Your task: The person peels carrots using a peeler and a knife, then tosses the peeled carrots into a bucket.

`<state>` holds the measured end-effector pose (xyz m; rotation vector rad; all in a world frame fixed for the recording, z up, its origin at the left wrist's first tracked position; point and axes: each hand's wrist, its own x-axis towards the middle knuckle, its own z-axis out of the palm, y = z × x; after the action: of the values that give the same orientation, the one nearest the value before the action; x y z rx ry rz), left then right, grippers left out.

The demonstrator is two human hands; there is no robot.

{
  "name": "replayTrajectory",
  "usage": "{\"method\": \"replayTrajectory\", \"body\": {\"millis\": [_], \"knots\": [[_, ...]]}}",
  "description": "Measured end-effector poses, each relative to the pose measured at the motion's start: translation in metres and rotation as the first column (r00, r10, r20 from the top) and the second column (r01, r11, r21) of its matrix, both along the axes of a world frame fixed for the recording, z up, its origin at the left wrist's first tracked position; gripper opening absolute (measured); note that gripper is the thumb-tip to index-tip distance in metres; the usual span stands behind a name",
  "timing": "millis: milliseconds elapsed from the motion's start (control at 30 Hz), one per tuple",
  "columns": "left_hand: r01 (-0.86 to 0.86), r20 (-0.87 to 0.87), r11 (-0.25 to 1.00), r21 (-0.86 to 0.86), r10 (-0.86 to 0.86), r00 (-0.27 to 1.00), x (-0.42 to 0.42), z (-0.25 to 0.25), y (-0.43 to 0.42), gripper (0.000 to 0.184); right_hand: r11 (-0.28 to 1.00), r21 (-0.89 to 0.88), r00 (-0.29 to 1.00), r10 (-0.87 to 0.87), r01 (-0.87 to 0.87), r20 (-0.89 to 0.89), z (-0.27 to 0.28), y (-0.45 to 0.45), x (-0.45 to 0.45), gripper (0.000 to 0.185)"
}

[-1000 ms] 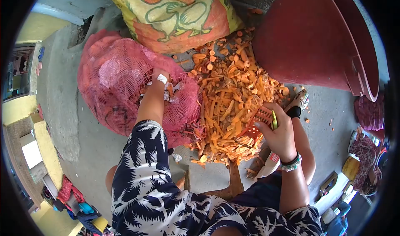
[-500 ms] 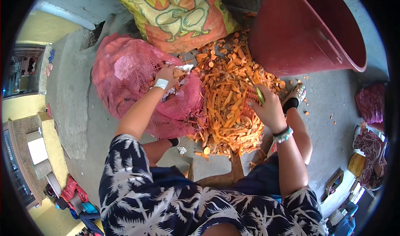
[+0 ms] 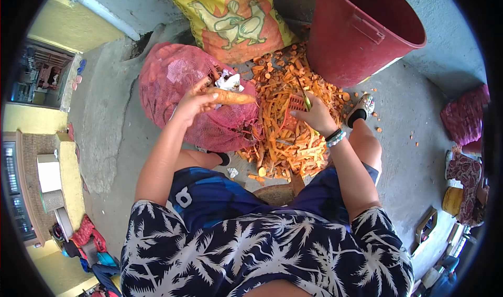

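The left hand (image 3: 194, 105) grips a carrot (image 3: 233, 97) above a pink mesh sack (image 3: 167, 90). The right hand (image 3: 319, 117) closes around a green-handled tool (image 3: 307, 103) over orange peelings (image 3: 280, 153); whether it grips the red slotted piece (image 3: 297, 103), I cannot tell. A yellow sack (image 3: 233, 27) bears printed birds.

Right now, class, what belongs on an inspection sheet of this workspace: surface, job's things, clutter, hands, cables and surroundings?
Surface: grey floor, partly under heaped orange peelings.
Job's things: carrot, green-handled tool, red perforated tool, pink mesh sack.
Clutter: small white scrap on the floor.
Hands: left hand holds the carrot; right hand holds the green-handled tool, the red perforated tool at its thumb.
Cables: nothing seen.
Surroundings: bird-print sack, red tub.
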<state>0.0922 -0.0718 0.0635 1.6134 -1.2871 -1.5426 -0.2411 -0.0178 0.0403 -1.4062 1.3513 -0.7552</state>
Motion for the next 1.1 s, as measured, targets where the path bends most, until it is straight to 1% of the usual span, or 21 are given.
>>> {"method": "replayTrajectory", "body": {"millis": [33,100,167,200,233,267,300,367,433,567,633,700,767,800,833,867,900,967,1000,1033,1100], "knots": [[-0.086,-0.182,0.986,0.141,0.111,0.977,-0.003,0.006,0.008,0.053,1.0,-0.009,1.0,-0.002,0.002,-0.004,0.007,0.004,0.001,0.047],[-0.056,-0.267,0.986,0.157,0.097,0.959,-0.008,0.006,0.02,0.046,0.999,0.003,0.998,-0.048,0.048,0.037,0.017,0.01,-0.001,0.047],[-0.062,-0.539,0.951,0.304,0.225,0.811,-0.02,-0.001,0.032,0.046,0.995,-0.093,0.999,-0.025,0.029,0.043,0.019,0.014,-0.002,0.049],[-0.076,-0.607,0.96,0.269,0.23,0.761,-0.041,0.013,0.045,0.051,0.998,-0.055,0.998,-0.034,0.037,0.059,0.03,0.02,0.002,0.05],[-0.025,-0.651,0.966,0.256,0.192,0.734,-0.054,0.017,0.053,0.056,0.999,-0.015,0.996,-0.043,0.045,0.076,0.038,0.026,0.005,0.051],[-0.005,-0.698,0.956,0.295,0.219,0.682,-0.067,0.015,0.062,0.055,0.998,0.051,0.955,-0.042,0.028,0.295,0.027,0.029,0.007,0.056],[0.018,-0.739,0.943,0.332,0.249,0.626,-0.078,0.014,0.068,0.054,0.998,0.048,0.956,-0.042,0.029,0.291,0.017,0.029,0.007,0.056],[0.081,-0.765,0.934,0.348,0.233,0.6,-0.09,0.005,0.072,0.051,1.0,-0.019,0.985,-0.006,0.002,-0.173,0.0,0.029,0.002,0.061],[0.074,-0.761,0.926,0.37,0.257,0.596,-0.096,-0.003,0.075,0.048,1.0,0.031,0.994,0.002,0.002,-0.108,-0.008,0.029,-0.001,0.066],[0.076,-0.799,0.96,0.268,0.177,0.575,-0.093,-0.015,0.074,0.04,1.0,0.026,0.999,0.01,-0.01,-0.032,-0.015,0.026,-0.007,0.064],[0.217,-0.737,0.962,0.163,-0.027,0.675,-0.089,-0.015,0.072,0.034,0.993,-0.114,0.964,-0.021,-0.009,-0.264,-0.025,0.024,-0.01,0.061],[0.228,-0.704,0.951,0.208,-0.017,0.71,-0.087,-0.019,0.073,0.04,0.996,-0.089,0.969,0.006,-0.029,-0.248,-0.022,0.02,-0.014,0.058],[0.241,-0.386,0.97,0.023,-0.214,0.897,-0.086,-0.031,0.073,0.05,0.997,-0.063,0.972,0.033,-0.049,-0.232,-0.002,0.018,-0.015,0.054],[0.195,-0.296,0.98,-0.033,-0.196,0.935,-0.092,-0.022,0.077,0.053,0.992,-0.066,0.97,0.086,-0.103,-0.228,0.013,0.018,-0.013,0.052],[0.196,-0.298,0.98,-0.028,-0.195,0.934,-0.091,-0.026,0.077,0.053,0.985,-0.068,0.965,0.137,-0.156,-0.224,0.02,0.018,-0.011,0.05],[0.199,-0.126,0.974,-0.108,-0.212,0.969,-0.09,-0.032,0.076,0.05,0.972,-0.177,0.963,0.111,-0.157,-0.244,0.015,0.02,-0.01,0.05],[0.214,0.05,0.959,-0.186,-0.209,0.977,-0.091,-0.03,0.076,0.047,0.972,-0.175,0.964,0.11,-0.155,-0.243,0.013,0.019,-0.008,0.05],[0.211,0.115,0.958,-0.196,-0.191,0.975,-0.091,-0.023,0.077,0.046,0.962,-0.107,0.96,0.236,-0.253,-0.15,0.008,0.017,-0.006,0.049],[0.206,0.18,0.956,-0.209,-0.169,0.969,-0.092,-0.018,0.077,0.045,0.966,-0.117,0.973,0.224,-0.229,-0.056,0.003,0.016,-0.001,0.047],[0.205,0.179,0.957,-0.206,-0.169,0.969,-0.092,-0.017,0.077,0.045,0.966,-0.115,0.973,0.225,-0.23,-0.055,0.001,0.016,-0.002,0.047],[0.254,0.26,0.93,-0.267,-0.184,0.948,-0.092,-0.013,0.077,0.042,0.96,-0.15,0.959,0.205,-0.235,-0.194,0.003,0.017,-0.001,0.045]]}}
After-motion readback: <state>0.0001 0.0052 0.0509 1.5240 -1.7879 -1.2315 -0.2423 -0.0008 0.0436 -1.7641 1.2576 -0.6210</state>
